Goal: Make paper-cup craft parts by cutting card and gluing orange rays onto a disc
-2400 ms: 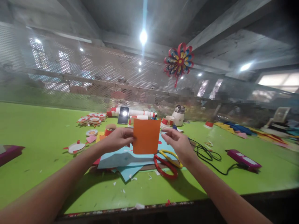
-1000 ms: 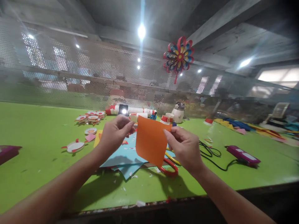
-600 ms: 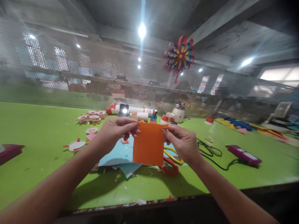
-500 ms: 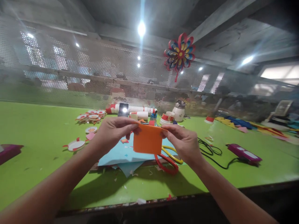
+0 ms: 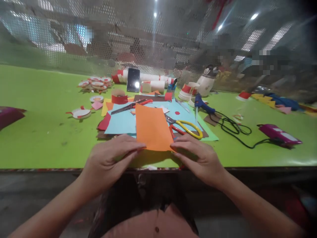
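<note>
A rectangular sheet of orange paper (image 5: 153, 127) lies between my hands, its far part over the light blue paper (image 5: 121, 123). My left hand (image 5: 111, 158) pinches the sheet's near left corner between thumb and fingers. At the near right corner, my right hand (image 5: 198, 157) grips it the same way. Just right of the sheet are scissors with yellow and red handles (image 5: 190, 129), partly covered by it. A second pair of scissors, dark-bladed with red handles (image 5: 131, 106), rests on the blue paper beyond.
A blue glue gun (image 5: 204, 105) stands to the right, near a purple power strip (image 5: 279, 135). Behind are a phone (image 5: 133, 80), paper rolls (image 5: 153, 86), a paper cup (image 5: 189, 91) and a white jug (image 5: 206, 81). Small paper plates (image 5: 81, 113) sit left on the green table (image 5: 44, 142).
The orange paper has come down nearer to me and now shows a longer face, held by its near corners instead of its top edge. My view has tilted downward.
</note>
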`<act>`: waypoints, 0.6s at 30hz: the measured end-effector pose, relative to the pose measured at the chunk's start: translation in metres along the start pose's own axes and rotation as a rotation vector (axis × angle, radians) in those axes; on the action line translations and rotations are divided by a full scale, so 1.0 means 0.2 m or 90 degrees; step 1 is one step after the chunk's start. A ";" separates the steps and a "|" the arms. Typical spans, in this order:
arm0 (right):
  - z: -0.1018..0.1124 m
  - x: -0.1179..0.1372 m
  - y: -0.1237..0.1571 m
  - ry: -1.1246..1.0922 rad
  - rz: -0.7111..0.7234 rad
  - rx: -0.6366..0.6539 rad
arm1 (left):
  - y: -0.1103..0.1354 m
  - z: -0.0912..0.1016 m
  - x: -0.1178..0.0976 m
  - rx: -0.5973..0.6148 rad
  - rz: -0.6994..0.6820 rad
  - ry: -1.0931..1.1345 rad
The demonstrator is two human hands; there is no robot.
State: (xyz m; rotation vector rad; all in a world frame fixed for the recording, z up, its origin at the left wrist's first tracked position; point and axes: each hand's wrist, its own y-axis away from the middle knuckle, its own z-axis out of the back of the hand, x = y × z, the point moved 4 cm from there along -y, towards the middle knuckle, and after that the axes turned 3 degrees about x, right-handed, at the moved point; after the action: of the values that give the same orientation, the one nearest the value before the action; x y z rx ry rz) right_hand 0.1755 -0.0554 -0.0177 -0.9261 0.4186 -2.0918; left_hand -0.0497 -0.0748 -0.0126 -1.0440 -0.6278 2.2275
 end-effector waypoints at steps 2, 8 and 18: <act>-0.01 0.01 0.01 0.009 -0.009 0.010 | 0.01 -0.01 0.00 0.012 0.022 0.001; -0.01 0.03 0.00 0.010 -0.035 0.005 | -0.02 -0.02 -0.02 0.044 -0.012 -0.002; 0.00 0.07 0.02 -0.051 -0.012 -0.036 | 0.09 0.01 -0.03 -0.014 0.067 -0.020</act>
State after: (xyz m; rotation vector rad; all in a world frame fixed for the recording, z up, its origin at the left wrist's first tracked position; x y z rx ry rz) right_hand 0.1716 -0.0677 -0.0132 -1.0472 0.4314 -2.0618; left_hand -0.0550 -0.0926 -0.0197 -1.0764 -0.6254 2.3370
